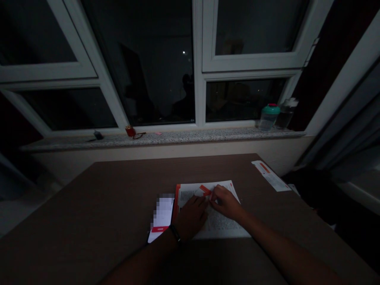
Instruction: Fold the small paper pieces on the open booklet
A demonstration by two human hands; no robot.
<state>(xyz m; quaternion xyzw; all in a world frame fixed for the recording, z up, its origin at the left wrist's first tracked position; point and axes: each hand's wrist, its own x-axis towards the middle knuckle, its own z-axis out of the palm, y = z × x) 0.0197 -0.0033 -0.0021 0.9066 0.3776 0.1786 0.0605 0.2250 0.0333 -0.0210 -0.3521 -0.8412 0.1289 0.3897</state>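
A printed sheet of paper (228, 223) with an orange left edge lies on the brown table. My left hand (191, 215), with a dark band on its wrist, rests on the sheet with its fingers stretched out. Just to its right, my right hand (225, 201) is closed in a pinch at a small white and orange piece of paper (204, 190), which lies tilted over the sheet. The fingers hide part of that piece, and dim light blurs its edges. A lit phone (163, 213) lies left of the sheet, beside my left wrist.
A printed paper strip (271, 177) lies at the table's right edge. Behind the table (89, 209), a granite sill (190, 136) bears a teal-lidded bottle (269, 118), a clear bottle (286, 114), a small red object (130, 131) and a dark object (97, 135). Dark windows stand above.
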